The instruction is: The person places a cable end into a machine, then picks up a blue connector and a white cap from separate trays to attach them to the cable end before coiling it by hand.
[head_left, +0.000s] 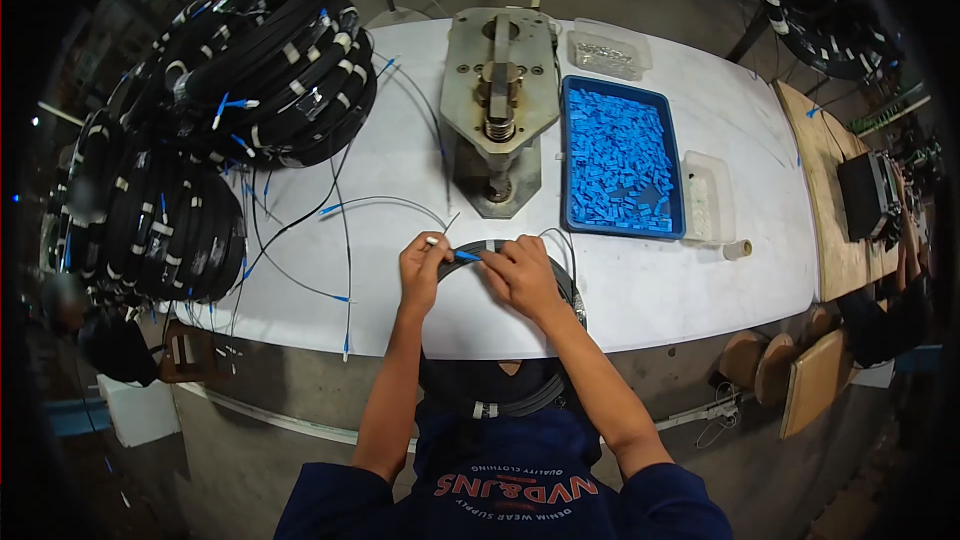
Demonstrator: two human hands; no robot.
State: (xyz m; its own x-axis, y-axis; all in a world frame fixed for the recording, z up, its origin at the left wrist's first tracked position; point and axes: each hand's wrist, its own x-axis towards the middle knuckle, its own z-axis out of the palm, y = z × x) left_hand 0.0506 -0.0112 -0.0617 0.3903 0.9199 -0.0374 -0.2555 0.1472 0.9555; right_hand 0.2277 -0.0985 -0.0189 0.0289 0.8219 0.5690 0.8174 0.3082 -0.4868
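A coil of black cable (571, 286) rests at the table's front edge and hangs partly over it, near my body. My left hand (422, 265) is closed round a cable end with a white tip, above the coil's left part. Between my hands lies a small blue connector (466, 255). My right hand (522, 275) pinches the connector's right end with bent fingers. Behind the hands stands a metal hand press (500, 90). To its right is a blue tray (566, 170) filled with small blue parts (615, 155).
Stacks of black cable coils (270, 70) stand on the left, with loose blue-tipped cables on the white table (400, 325). Clear plastic boxes (708, 198) flank the tray. A small roll (738, 250) lies at right. A dark box (868, 195) sits on a wooden board (815, 170).
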